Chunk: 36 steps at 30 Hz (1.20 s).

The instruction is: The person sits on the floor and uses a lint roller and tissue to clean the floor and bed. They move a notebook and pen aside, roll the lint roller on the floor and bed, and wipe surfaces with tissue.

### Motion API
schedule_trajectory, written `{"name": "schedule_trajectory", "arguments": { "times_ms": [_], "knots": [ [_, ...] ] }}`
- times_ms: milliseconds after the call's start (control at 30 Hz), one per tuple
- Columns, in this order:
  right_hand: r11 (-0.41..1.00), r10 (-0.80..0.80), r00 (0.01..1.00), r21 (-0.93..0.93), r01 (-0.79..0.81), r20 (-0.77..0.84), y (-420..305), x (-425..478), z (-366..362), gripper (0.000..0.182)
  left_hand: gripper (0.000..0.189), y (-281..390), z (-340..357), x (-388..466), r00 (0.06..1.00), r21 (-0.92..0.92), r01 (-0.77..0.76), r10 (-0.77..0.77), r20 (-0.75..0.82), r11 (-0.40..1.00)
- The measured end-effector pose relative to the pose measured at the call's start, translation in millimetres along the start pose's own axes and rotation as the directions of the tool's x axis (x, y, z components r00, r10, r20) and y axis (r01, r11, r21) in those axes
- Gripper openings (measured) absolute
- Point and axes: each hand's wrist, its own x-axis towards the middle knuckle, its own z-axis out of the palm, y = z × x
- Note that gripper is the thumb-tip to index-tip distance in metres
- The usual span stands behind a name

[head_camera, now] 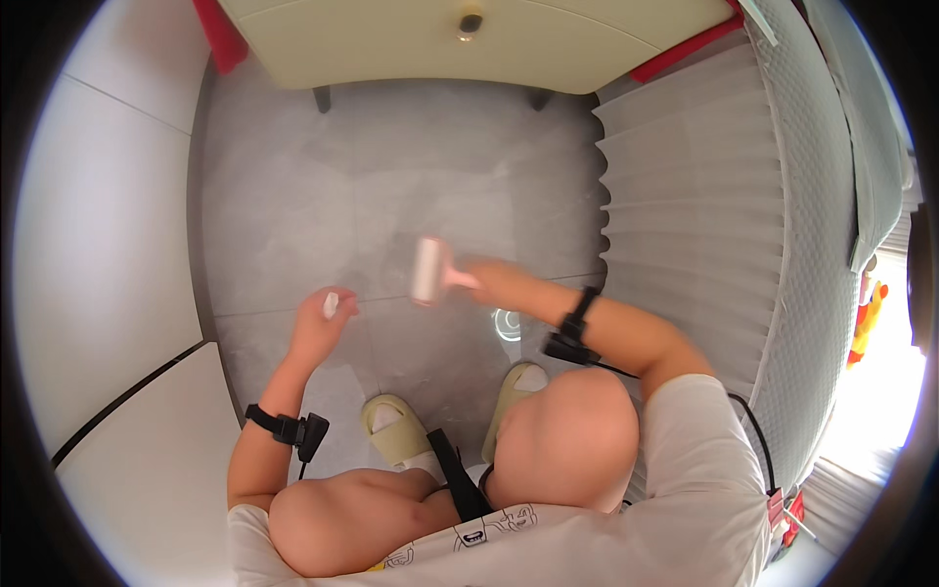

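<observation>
My right hand grips the pink handle of a lint roller, blurred by motion. Its white roll is in front of me, over the grey tiled floor; whether it touches the tiles I cannot tell. To the left, my left hand has its fingers curled around a small crumpled white piece, perhaps paper or tissue. The two hands are apart. Black straps with small devices are fastened on both forearms.
A cream cabinet on dark legs stands ahead. White panels line the left side. On the right hangs a pleated bed skirt below a quilted mattress. My feet, in green slippers, are below.
</observation>
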Motion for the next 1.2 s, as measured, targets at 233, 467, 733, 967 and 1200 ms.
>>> {"name": "schedule_trajectory", "arguments": {
  "times_ms": [233,467,733,967,1200],
  "knots": [
    [0.901,0.378,0.908,-0.297,-0.316,0.180,32.8,-87.3,-45.5,0.026,0.020,-64.3,-4.7,-26.0,0.990,0.036,0.124,-0.121,-0.072,0.992],
    [0.997,0.050,0.997,-0.061,-0.046,0.060,-57.3,48.5,-4.9,0.023,0.020,-14.6,11.8,7.7,0.999,-0.045,0.034,-0.034,0.015,0.998],
    [0.936,0.273,0.931,0.290,-0.199,-0.242,-12.2,-46.6,13.0,0.032,0.019,-73.1,-19.6,-48.6,0.972,-0.025,0.137,-0.140,-0.190,0.990],
    [0.838,0.283,0.855,0.545,0.000,-0.434,39.4,158.0,-99.4,0.034,0.016,-34.6,-10.3,-30.3,0.990,-0.041,0.096,-0.099,-0.103,0.995],
    [0.874,0.254,0.902,0.482,-0.059,-0.350,62.1,147.5,-101.5,0.031,0.015,-48.0,-2.7,-23.9,0.995,-0.047,0.040,-0.044,-0.088,0.998]
  ]
}}
